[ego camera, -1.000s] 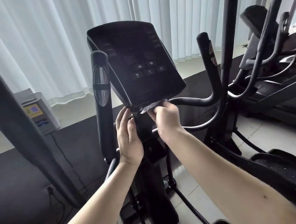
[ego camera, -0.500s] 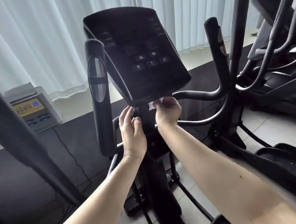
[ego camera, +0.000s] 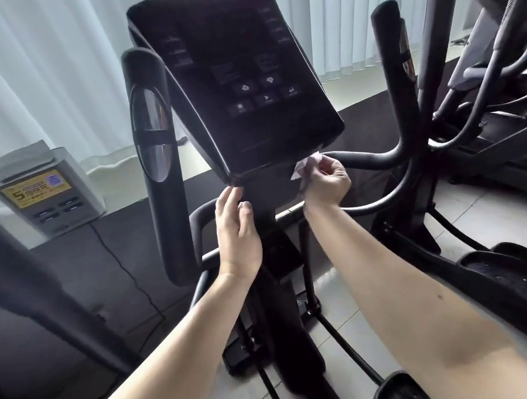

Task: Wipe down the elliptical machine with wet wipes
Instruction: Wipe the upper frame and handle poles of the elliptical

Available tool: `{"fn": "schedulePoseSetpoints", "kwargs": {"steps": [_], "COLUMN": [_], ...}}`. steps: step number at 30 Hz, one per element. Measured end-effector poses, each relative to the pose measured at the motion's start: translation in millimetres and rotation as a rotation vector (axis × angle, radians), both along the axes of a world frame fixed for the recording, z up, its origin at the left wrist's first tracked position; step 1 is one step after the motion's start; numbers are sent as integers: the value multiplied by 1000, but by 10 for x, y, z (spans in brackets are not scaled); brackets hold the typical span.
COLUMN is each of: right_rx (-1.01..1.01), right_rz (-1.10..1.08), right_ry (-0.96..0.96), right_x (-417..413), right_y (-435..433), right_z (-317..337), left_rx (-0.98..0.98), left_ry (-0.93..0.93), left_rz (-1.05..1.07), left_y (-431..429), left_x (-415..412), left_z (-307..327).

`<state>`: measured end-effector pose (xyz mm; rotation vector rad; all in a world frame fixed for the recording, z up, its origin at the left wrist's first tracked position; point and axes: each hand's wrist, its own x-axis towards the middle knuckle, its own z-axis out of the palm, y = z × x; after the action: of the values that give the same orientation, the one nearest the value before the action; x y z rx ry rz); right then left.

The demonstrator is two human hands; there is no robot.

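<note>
The right hand [ego camera: 327,183] holds a white wet wipe [ego camera: 300,169]. Its fingers [ego camera: 329,166] are curled and pinch the wipe together with the thumb, so the wipe is crumpled between them. The wipe lies against the underside of the elliptical machine's console [ego camera: 237,87], at the lower right corner, just above and to the left of these fingers. A curved black bar [ego camera: 374,158] passes directly behind the right fingers and rises into the right handle [ego camera: 391,68].

The left hand [ego camera: 238,234] holds nothing. Its fingers [ego camera: 230,201] are almost straight and relaxed, and they point up to the lower left corner of the console. The tips are just below the console edge; I cannot tell if they touch it. The thumb stands beside the black center column [ego camera: 265,199], which is between the 2 hands.

To the left of the left fingers stands the left handle [ego camera: 154,150], upright, with a silver oval plate on it. Far to the left of it, a grey box [ego camera: 44,194] with a yellow label sits on a low ledge before the white curtain [ego camera: 48,73]. A black cable [ego camera: 130,269] runs down from the box. Below and to the right of the right fingers is a black pedal [ego camera: 507,264] over the tiled floor [ego camera: 473,217]. A second machine [ego camera: 496,98] stands well apart on the right.
</note>
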<state>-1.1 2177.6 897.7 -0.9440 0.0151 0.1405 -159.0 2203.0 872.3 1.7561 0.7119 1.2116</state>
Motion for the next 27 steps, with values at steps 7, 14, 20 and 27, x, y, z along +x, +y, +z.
{"fn": "schedulePoseSetpoints", "kwargs": {"steps": [7,14,20,27], "right_rx": [-110,-45,-63,-84], "right_rz": [406,128,195,444], "right_ry": [-195,-33,-56,22], "right_x": [-814,20,-205,-607], "right_y": [71,-46,87,142], "right_z": [-260,-148,-251,-441], "left_rx": [7,10,43,58], "left_ry": [28,15,10,35], "left_rz": [0,-4,-5,-17], "left_y": [11,31,60,79], "left_x": [-7,33,26,-9], "left_z": [16,-44,-108,-218]}}
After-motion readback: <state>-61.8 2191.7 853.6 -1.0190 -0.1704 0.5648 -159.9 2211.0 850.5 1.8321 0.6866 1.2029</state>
